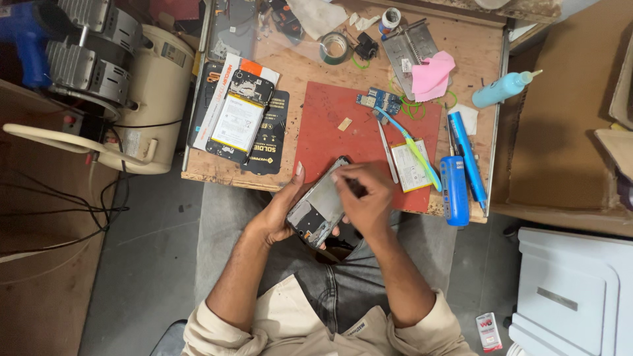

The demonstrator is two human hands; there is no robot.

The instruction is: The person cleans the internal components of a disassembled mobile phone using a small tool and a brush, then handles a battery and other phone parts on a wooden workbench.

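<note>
Just off the near edge of the red mat [330, 132], the left hand [280, 214] cradles the opened phone [321, 207] (steadying it), while the right hand [364, 198] pinches what may be a small tool.

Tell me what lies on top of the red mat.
On the red mat lie a small circuit board, tweezers, a toothbrush and a battery. Hands and phone cover its near edge.

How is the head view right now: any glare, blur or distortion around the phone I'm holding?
Head view: even light, soft shadows; the opened phone between left hand and right hand is sharp; mild sheen on the clear plastic sheet; straight edges bow slightly toward the corners.
</note>
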